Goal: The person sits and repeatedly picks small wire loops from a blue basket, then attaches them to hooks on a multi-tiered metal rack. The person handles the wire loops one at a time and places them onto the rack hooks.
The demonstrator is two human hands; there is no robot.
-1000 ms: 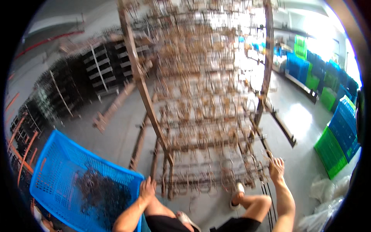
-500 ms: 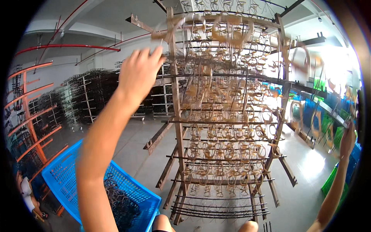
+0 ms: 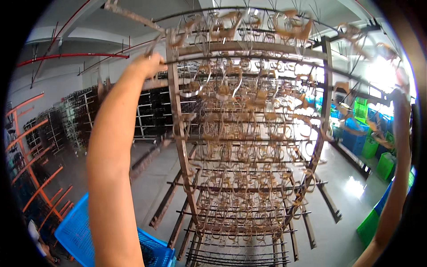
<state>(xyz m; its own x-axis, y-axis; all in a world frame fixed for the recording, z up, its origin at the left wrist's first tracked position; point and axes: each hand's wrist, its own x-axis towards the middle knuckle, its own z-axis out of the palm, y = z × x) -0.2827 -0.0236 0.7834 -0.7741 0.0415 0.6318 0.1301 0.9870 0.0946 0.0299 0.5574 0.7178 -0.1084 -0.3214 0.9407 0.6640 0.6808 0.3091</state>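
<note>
A long dark rod (image 3: pixel 351 75) spans the upper part of a tall rusty metal rack (image 3: pixel 172 80). At the rod's left end, just outside the rack's left post, my left hand (image 3: pixel 149 66) is closed round it. My right hand (image 3: pixel 401 100), smeared at the far right, appears closed round its other end. Brown and silvery curved pieces (image 3: pixel 224 91) hang from wire hooks along the rods; some near the top and right are blurred. Many rows of similar pieces fill the rack below.
A blue plastic basket (image 3: pixel 73 231) stands low left, partly behind my left forearm. Orange rack arms (image 3: pixel 33 164) jut in at the left. Dark loaded racks (image 3: pixel 153 111) stand behind. Blue and green crates (image 3: pixel 356 135) line the right. Rack arms (image 3: pixel 327 198) stick out low down.
My right hand has risen and my left hand has shifted leftward in the picture. The view has shifted too, with the rack's top row now more visible and the basket lower.
</note>
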